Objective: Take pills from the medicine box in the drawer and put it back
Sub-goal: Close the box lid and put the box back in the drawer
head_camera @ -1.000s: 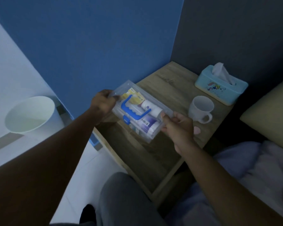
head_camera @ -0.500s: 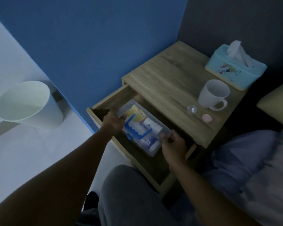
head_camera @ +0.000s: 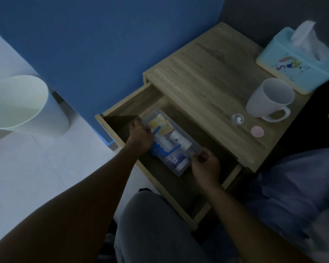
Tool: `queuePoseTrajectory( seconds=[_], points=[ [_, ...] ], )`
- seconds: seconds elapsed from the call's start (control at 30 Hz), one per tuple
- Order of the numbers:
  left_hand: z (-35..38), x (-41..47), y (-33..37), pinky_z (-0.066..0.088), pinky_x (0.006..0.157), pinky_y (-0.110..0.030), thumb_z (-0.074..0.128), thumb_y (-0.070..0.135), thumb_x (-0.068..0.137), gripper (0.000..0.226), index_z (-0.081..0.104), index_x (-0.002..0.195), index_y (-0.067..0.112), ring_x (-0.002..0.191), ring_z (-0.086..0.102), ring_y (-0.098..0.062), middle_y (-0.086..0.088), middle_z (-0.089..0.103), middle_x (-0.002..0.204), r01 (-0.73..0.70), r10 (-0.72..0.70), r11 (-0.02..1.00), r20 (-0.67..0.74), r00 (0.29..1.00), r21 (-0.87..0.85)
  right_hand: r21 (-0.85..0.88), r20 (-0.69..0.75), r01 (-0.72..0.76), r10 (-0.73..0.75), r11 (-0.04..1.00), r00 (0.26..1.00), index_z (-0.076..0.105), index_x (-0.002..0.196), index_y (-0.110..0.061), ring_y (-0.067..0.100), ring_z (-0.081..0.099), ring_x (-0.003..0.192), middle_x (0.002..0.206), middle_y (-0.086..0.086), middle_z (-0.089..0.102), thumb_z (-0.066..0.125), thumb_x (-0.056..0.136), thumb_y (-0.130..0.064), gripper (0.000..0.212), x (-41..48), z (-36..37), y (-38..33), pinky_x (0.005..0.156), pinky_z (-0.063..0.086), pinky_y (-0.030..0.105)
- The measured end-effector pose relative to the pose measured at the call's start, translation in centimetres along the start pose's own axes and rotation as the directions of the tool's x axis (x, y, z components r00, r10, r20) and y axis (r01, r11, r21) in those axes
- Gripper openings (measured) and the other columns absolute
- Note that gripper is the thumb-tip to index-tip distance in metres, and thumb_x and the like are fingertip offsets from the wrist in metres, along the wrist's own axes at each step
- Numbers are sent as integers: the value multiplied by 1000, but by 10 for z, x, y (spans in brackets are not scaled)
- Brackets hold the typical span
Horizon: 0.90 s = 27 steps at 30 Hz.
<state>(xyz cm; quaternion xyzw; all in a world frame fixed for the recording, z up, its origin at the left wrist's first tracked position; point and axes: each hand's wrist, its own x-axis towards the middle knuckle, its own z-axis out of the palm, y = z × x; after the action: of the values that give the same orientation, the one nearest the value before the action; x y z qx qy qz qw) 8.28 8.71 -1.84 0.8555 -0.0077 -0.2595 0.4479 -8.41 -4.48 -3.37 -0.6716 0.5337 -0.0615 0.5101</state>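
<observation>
A clear plastic medicine box (head_camera: 171, 141) with a blue handle and packets and bottles inside lies low in the open wooden drawer (head_camera: 213, 213) of the bedside table. My left hand (head_camera: 140, 135) grips its far left end. My right hand (head_camera: 205, 164) holds its near right corner. On the tabletop lie a small clear cap with pills (head_camera: 237, 119) and a round pink lid (head_camera: 257, 131).
A white mug (head_camera: 270, 98) and a light blue tissue box (head_camera: 300, 63) stand on the tabletop (head_camera: 198, 82) at the right. A white bin (head_camera: 21, 105) stands on the floor at the left, by the blue wall. Bedding lies at the right; my knee is below the drawer.
Both hands have carried the medicine box from above the tabletop down into the open drawer. The view has tilted down, so the cap and pink lid now show.
</observation>
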Motion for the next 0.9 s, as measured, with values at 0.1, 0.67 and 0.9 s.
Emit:
queuePoseTrajectory(
  seconds=[0.1, 0.67, 0.9],
  points=[
    [-3, -7, 4, 30, 112, -52, 58, 22, 90, 71, 22, 151, 17, 144, 21, -35, -14, 19, 158, -53, 52, 992, 13, 999, 110, -88, 42, 17, -14, 996, 999, 59, 112, -43, 1, 61, 89, 110, -11, 67, 70, 85, -43, 30, 1, -8, -5, 65, 47, 21],
    [-39, -98, -11, 19, 118, -54, 60, 6, 89, 92, -1, 155, 21, 149, -13, -23, 2, -21, 162, -376, 391, 899, -25, 920, 223, -542, 388, 751, -680, 378, 622, 51, 139, -13, 23, 52, 128, 140, 10, 53, 58, 92, -9, 48, -15, -94, -40, 102, 44, 31],
    [-22, -102, -54, 8, 118, -38, 67, 36, 85, 112, -22, 150, 23, 146, -16, -12, 2, -23, 161, -267, 270, 963, -83, 959, 46, -662, 620, 749, -543, 25, 566, 15, 157, -10, 21, 12, 154, 167, 9, 11, 63, 93, -15, 80, 23, -129, -28, 117, -2, 29]
  ],
)
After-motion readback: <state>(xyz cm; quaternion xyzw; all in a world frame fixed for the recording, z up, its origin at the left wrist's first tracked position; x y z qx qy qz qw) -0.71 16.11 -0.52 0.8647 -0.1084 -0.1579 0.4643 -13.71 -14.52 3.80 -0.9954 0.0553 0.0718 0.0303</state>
